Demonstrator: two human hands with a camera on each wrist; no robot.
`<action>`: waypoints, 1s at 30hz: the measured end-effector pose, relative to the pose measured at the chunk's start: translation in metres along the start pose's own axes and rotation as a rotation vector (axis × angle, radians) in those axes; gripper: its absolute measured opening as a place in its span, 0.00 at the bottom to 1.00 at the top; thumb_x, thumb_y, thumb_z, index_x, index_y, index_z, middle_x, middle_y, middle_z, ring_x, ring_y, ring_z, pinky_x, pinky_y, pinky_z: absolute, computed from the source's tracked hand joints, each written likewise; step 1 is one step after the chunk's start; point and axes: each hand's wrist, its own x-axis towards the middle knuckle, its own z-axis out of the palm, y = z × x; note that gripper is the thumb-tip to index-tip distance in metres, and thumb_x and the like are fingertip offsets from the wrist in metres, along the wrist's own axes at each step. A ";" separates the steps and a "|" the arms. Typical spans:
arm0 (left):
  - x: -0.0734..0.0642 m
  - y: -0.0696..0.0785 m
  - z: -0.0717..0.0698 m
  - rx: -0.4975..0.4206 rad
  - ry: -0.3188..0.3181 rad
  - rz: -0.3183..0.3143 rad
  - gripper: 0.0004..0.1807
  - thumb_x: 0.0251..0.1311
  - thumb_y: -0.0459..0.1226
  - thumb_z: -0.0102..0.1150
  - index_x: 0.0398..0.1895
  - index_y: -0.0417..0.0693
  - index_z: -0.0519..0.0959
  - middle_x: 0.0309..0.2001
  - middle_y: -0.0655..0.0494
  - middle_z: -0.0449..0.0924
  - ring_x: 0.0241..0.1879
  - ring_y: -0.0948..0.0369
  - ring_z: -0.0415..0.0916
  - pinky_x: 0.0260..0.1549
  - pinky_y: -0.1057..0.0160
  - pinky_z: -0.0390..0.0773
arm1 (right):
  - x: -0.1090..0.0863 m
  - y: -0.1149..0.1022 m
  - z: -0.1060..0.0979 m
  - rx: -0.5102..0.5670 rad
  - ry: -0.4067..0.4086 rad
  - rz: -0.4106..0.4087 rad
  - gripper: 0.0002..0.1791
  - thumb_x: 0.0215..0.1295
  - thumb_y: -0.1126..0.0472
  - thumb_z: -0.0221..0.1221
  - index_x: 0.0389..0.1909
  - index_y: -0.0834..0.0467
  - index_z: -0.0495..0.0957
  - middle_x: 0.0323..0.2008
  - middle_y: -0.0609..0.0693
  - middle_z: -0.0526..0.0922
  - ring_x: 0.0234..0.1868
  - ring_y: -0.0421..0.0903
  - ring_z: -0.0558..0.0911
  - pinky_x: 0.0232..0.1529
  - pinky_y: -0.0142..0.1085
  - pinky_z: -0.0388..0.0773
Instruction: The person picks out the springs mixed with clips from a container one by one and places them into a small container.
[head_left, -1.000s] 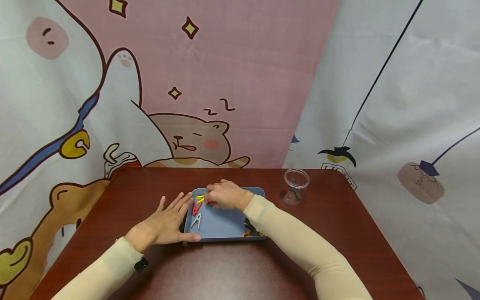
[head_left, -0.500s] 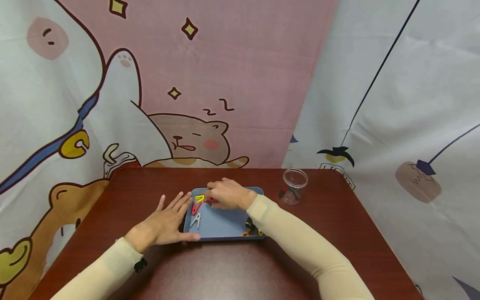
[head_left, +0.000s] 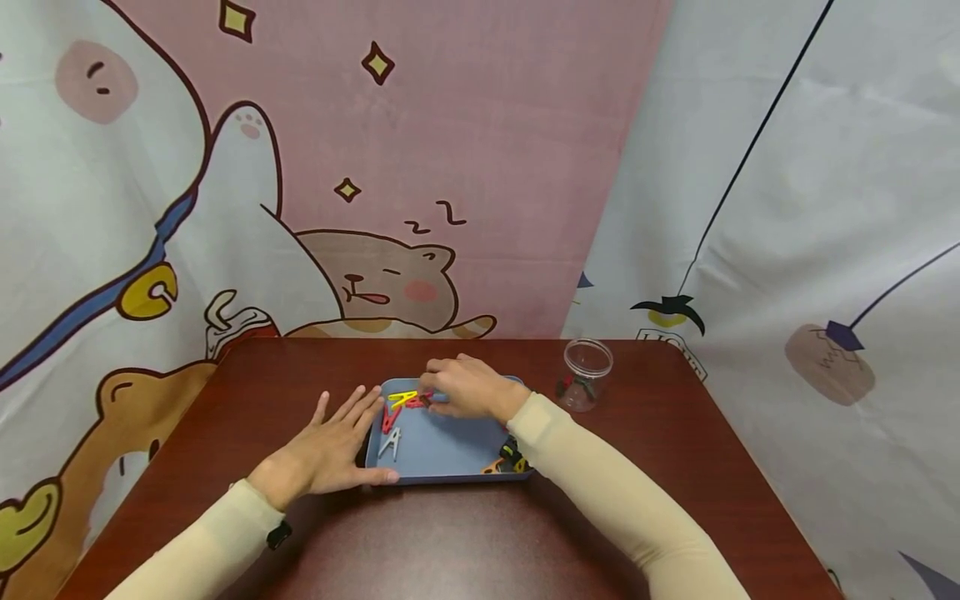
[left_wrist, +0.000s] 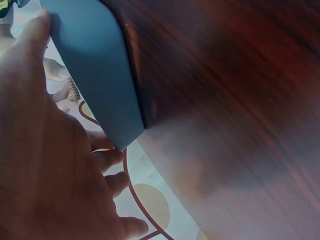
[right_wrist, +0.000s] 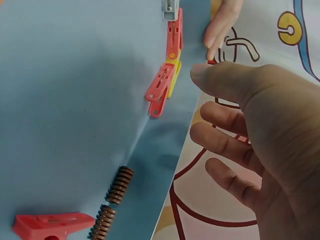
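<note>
- Currently, right hand (head_left: 472, 390) is over the shallow blue rectangular tray (head_left: 442, 450), around 12 o'clock; fingers loosely bent, nothing visible in their grasp.
- Two brown ribbed coil springs (right_wrist: 118, 186) sit in the tray toward 11, near that hand.
- Left hand (head_left: 326, 446) at 9, touching the tray's edge; fingers straight, clutching nothing.
- Red plastic clips (right_wrist: 160, 82) and a yellow plastic clip (right_wrist: 175, 81) around 10, pale grey plastic clip (right_wrist: 170, 12) between 8 and 9.
- Black-and-yellow items (head_left: 513, 454) at 4, kind unclear.
- Clear plastic jar (head_left: 580, 375) on the table (head_left: 480, 542) at 2.
- Handling, my guess: springs light, springy lengthwise, may roll; pinch across the coils. Clips light, stiff; take mid-body.
</note>
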 end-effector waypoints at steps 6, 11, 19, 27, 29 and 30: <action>0.000 0.000 0.002 0.029 0.017 0.010 0.72 0.67 0.85 0.58 0.97 0.43 0.56 0.98 0.42 0.48 0.97 0.38 0.46 0.89 0.16 0.42 | -0.011 0.002 -0.005 0.012 0.037 0.024 0.18 0.78 0.46 0.77 0.63 0.44 0.92 0.58 0.44 0.91 0.57 0.42 0.90 0.57 0.45 0.88; 0.001 -0.001 0.005 0.069 0.046 0.025 0.73 0.66 0.86 0.56 0.96 0.41 0.58 0.97 0.41 0.50 0.97 0.39 0.48 0.89 0.17 0.43 | -0.021 0.002 -0.010 0.023 0.069 0.046 0.17 0.78 0.46 0.77 0.63 0.43 0.92 0.57 0.43 0.90 0.56 0.43 0.91 0.57 0.45 0.88; 0.001 -0.004 0.009 0.118 0.094 0.047 0.73 0.66 0.87 0.55 0.94 0.40 0.61 0.96 0.41 0.54 0.96 0.41 0.53 0.90 0.18 0.46 | -0.036 0.003 -0.013 0.068 0.109 0.089 0.18 0.79 0.45 0.77 0.63 0.43 0.92 0.59 0.44 0.90 0.54 0.43 0.89 0.58 0.46 0.86; 0.001 -0.005 0.010 0.147 0.111 0.054 0.72 0.66 0.87 0.53 0.94 0.40 0.63 0.95 0.41 0.57 0.96 0.42 0.55 0.90 0.19 0.49 | -0.052 0.003 -0.017 0.114 0.149 0.125 0.19 0.77 0.45 0.78 0.63 0.45 0.93 0.59 0.44 0.91 0.52 0.42 0.88 0.58 0.45 0.86; 0.001 -0.006 0.011 0.143 0.110 0.051 0.73 0.66 0.87 0.53 0.94 0.40 0.63 0.95 0.41 0.57 0.96 0.42 0.54 0.90 0.19 0.48 | -0.055 0.003 -0.018 0.111 0.163 0.128 0.19 0.77 0.43 0.78 0.62 0.45 0.93 0.59 0.44 0.91 0.53 0.42 0.88 0.60 0.45 0.87; 0.001 -0.006 0.011 0.140 0.111 0.051 0.73 0.66 0.87 0.53 0.94 0.40 0.63 0.95 0.41 0.56 0.96 0.42 0.54 0.90 0.19 0.48 | -0.056 0.003 -0.018 0.109 0.171 0.129 0.19 0.77 0.43 0.78 0.62 0.45 0.93 0.59 0.44 0.91 0.54 0.42 0.88 0.60 0.45 0.87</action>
